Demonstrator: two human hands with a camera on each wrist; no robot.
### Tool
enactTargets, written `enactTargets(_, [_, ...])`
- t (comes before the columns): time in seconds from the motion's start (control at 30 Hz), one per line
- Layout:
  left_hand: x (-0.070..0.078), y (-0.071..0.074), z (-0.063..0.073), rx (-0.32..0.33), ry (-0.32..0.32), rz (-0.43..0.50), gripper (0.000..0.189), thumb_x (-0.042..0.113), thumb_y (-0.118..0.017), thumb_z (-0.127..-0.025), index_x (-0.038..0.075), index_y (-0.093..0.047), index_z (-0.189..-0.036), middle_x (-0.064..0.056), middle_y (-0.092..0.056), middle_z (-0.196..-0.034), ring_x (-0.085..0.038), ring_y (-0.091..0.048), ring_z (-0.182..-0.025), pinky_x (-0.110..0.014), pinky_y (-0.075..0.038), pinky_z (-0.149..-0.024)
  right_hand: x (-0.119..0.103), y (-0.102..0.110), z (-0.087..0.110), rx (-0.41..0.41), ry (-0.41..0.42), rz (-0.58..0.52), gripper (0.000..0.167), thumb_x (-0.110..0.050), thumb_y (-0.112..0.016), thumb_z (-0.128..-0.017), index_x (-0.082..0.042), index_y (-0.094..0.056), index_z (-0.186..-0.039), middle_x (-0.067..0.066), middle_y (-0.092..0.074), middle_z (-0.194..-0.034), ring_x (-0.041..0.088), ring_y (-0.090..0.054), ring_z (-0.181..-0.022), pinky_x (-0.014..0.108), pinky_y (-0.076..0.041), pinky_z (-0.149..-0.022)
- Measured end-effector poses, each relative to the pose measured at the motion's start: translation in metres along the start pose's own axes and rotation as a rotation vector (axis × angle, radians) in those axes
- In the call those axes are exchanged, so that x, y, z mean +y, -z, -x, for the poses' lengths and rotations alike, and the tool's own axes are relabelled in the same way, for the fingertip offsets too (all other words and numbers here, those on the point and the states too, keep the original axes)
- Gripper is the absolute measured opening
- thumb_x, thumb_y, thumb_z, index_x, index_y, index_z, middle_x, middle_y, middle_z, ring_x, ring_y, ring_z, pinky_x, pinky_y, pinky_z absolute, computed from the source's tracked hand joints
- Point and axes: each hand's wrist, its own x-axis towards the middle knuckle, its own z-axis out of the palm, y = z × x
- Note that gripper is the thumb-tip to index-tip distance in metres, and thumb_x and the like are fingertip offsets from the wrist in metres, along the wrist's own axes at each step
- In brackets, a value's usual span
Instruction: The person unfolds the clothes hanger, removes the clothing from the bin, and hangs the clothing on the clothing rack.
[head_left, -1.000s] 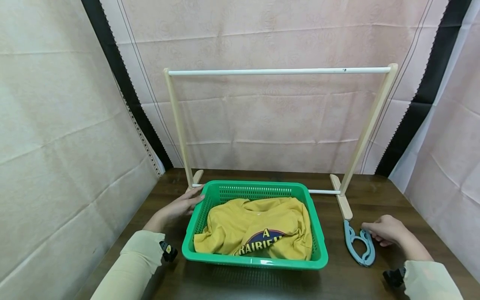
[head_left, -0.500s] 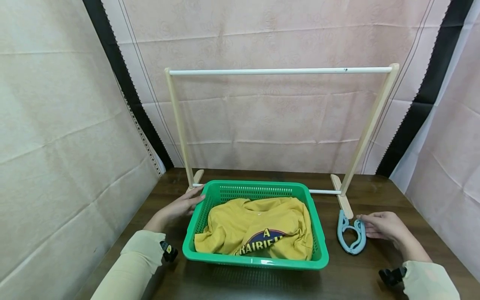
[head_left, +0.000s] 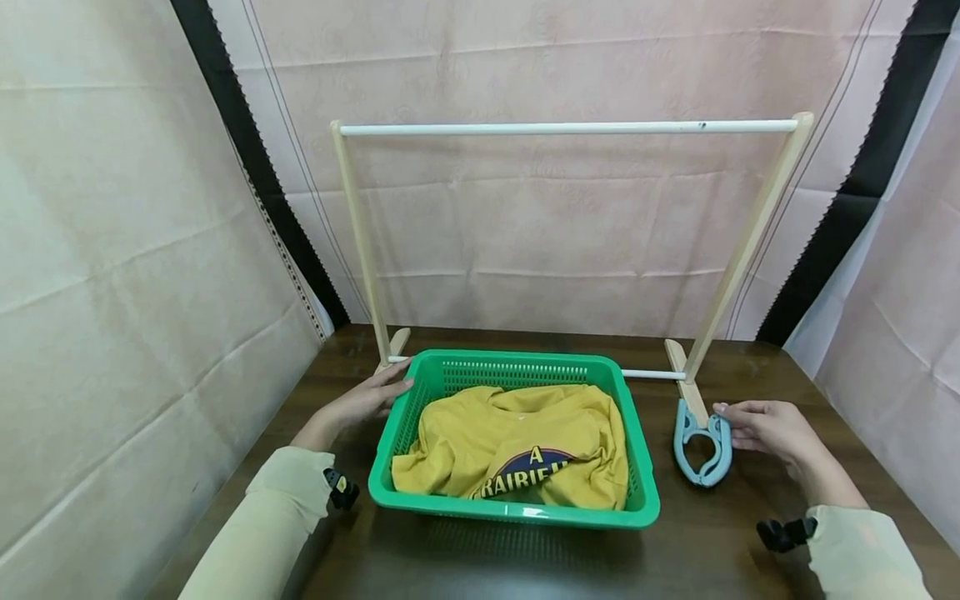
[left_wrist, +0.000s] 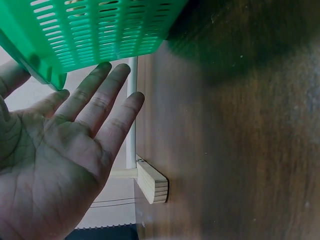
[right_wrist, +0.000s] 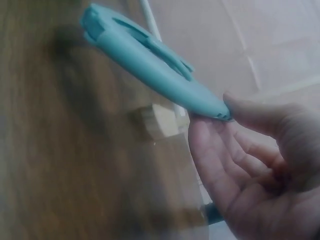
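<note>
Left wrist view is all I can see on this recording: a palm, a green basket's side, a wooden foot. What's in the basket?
Observer: A yellow shirt with dark blue print lies bunched in the basket.

Operator: And the right hand, is it holding anything?

Observer: Yes, the right hand pinches one end of a blue plastic piece, probably a folded hanger.

Operator: What does the wooden foot belong to?

Observer: A rack behind the basket; the head view shows two wooden posts joined by a white top bar.
</note>
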Motion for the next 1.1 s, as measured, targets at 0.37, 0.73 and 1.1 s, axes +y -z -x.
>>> enactTargets(0.37, [0.000, -0.001, 0.003, -0.008, 0.018, 0.039, 0.074, 0.043, -0.051, -0.105, 0.027, -0.008, -0.163, -0.012, -0.007, -0.167, -0.038, -0.039, -0.141, -0.055, -0.029, -0.116, -0.021, -0.005, -0.001, 0.032, 0.079, 0.001, 0.057, -0.040, -0.071, -0.095, 0.011, -0.064, -0.119, -0.001, -0.073, -0.086, 0.014, -0.072, -0.076, 0.035, -0.060, -0.075])
enactTargets(0.73, [0.005, 0.000, 0.001, -0.021, 0.014, 0.023, 0.073, 0.045, -0.052, -0.105, 0.031, -0.010, -0.163, -0.010, -0.010, -0.167, -0.038, -0.042, -0.139, -0.058, -0.030, -0.114, -0.039, -0.001, 0.001, 0.056, 0.150, 0.017, 0.056, -0.043, -0.068, -0.096, 0.008, -0.066, -0.119, -0.003, -0.074, -0.085, 0.013, -0.073, -0.076, 0.033, -0.060, -0.073])
enactTargets(1.1, [0.004, 0.001, 0.001, -0.018, 0.014, 0.029, 0.073, 0.045, -0.051, -0.105, 0.029, -0.009, -0.163, -0.010, -0.007, -0.167, -0.040, -0.037, -0.142, -0.058, -0.025, -0.116, -0.060, -0.002, 0.004, 0.066, 0.177, -0.055, 0.038, -0.039, -0.070, -0.095, -0.002, -0.073, -0.104, -0.003, -0.074, -0.083, 0.012, -0.072, -0.074, 0.029, -0.060, -0.070])
